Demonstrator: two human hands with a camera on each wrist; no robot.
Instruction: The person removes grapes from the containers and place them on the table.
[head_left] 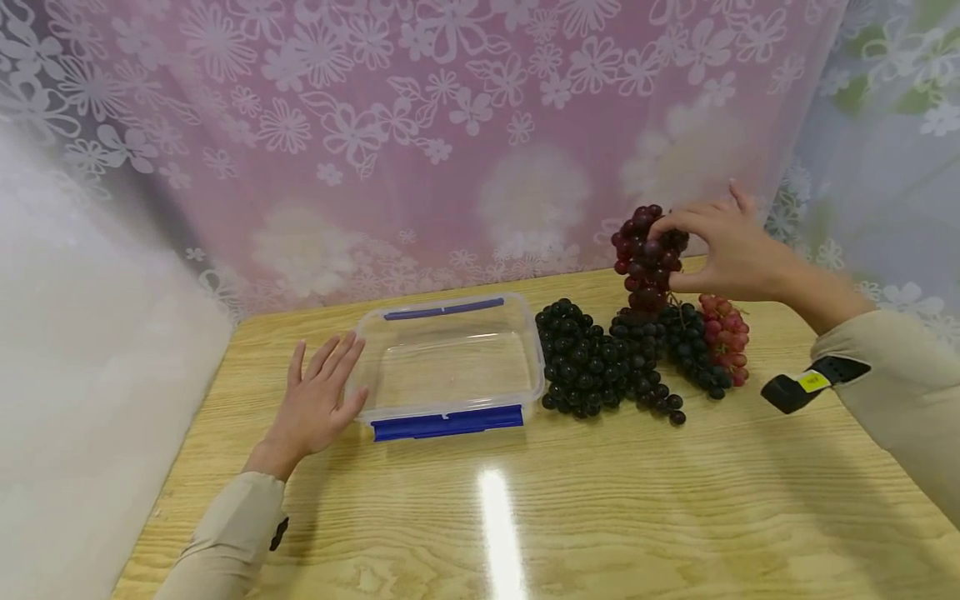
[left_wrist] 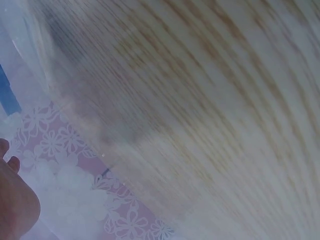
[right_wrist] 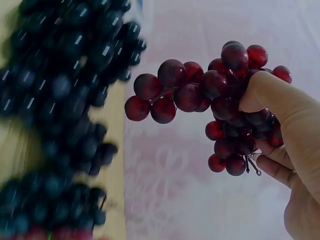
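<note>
My right hand (head_left: 731,250) pinches a bunch of dark red grapes (head_left: 643,262) between thumb and fingers, raised over the back of the other bunches. In the right wrist view the red grapes (right_wrist: 215,90) hang from the fingers, with a bit of stem showing below. A clear plastic container (head_left: 453,367) with blue side clips stands on the table, lidless, and nothing lies in it. My left hand (head_left: 318,396) rests with straight fingers against its left rim. Only part of the left hand (left_wrist: 17,200) shows at the edge of the left wrist view.
Right beside the container lies a big bunch of black grapes (head_left: 581,362). Further right are smaller dark bunches (head_left: 693,350) and a bunch of pinkish-red grapes (head_left: 726,337). A flowered pink curtain (head_left: 465,150) hangs behind the wooden table (head_left: 420,517).
</note>
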